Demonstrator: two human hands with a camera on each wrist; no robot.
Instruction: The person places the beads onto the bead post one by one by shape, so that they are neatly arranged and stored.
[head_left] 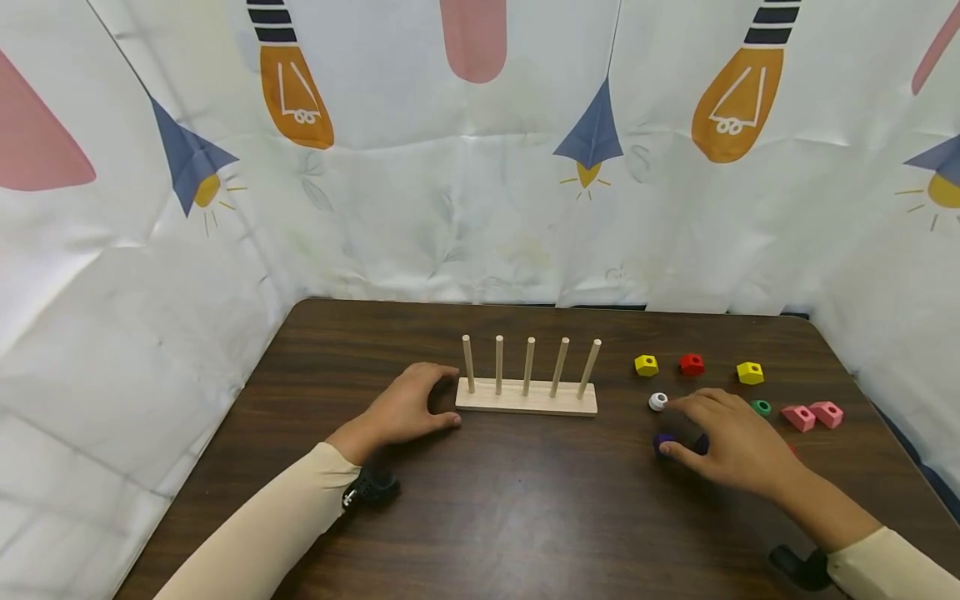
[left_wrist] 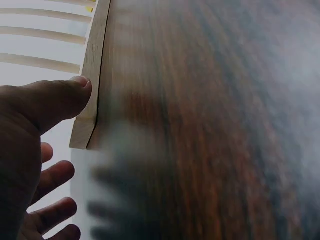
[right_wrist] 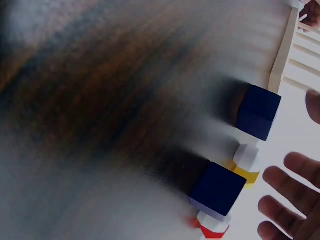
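A pale wooden rack (head_left: pixel 527 397) with several upright pegs stands on the brown table. My left hand (head_left: pixel 408 406) is at its left end, thumb and fingers spread around the corner; in the left wrist view the thumb of that hand (left_wrist: pixel 55 102) lies at the rack's edge (left_wrist: pixel 92 75). My right hand (head_left: pixel 738 442) hovers with fingers apart over two dark blue blocks (head_left: pixel 663 444), beside a white bead (head_left: pixel 657 402). The right wrist view shows both blue blocks (right_wrist: pixel 218 190) on the table, away from the fingers (right_wrist: pixel 295 190), which hold nothing.
Yellow blocks (head_left: pixel 646 365) and a red block (head_left: pixel 692 364) lie right of the rack. Farther right are a green bead (head_left: pixel 761 407) and two pink blocks (head_left: pixel 799 417). A bit of red shows beside my right hand. A printed white curtain (head_left: pixel 465 225) hangs behind the table.
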